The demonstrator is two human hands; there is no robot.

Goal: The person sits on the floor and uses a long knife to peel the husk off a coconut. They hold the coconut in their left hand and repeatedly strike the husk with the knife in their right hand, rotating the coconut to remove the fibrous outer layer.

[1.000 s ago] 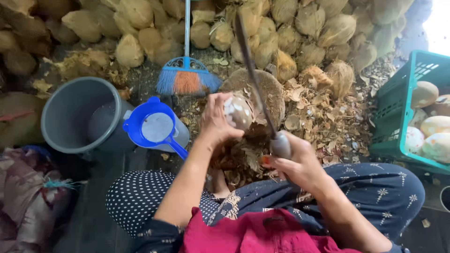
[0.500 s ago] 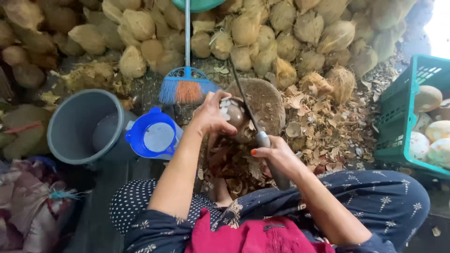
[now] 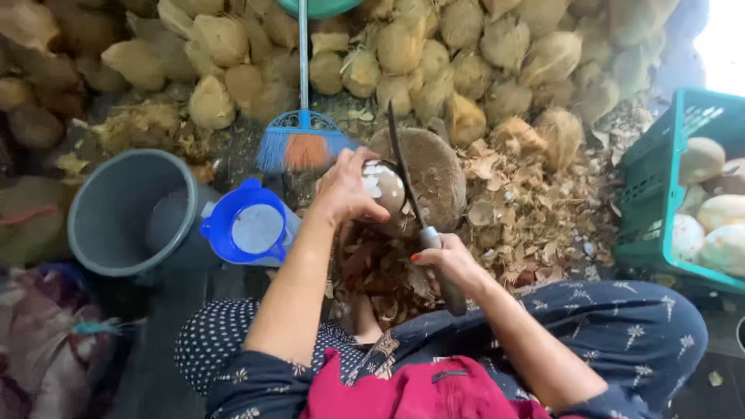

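Left hand (image 3: 347,188) clasping coconut (image 3: 386,186) at frame centre, right hand (image 3: 442,260) gripping knife (image 3: 411,198) against it, grey bucket (image 3: 101,233) left, green crate (image 3: 648,202) right

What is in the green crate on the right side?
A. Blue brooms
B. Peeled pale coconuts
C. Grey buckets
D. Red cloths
B: the green crate at the right holds several round, pale peeled coconuts, while the broom and the grey bucket sit over on the left.
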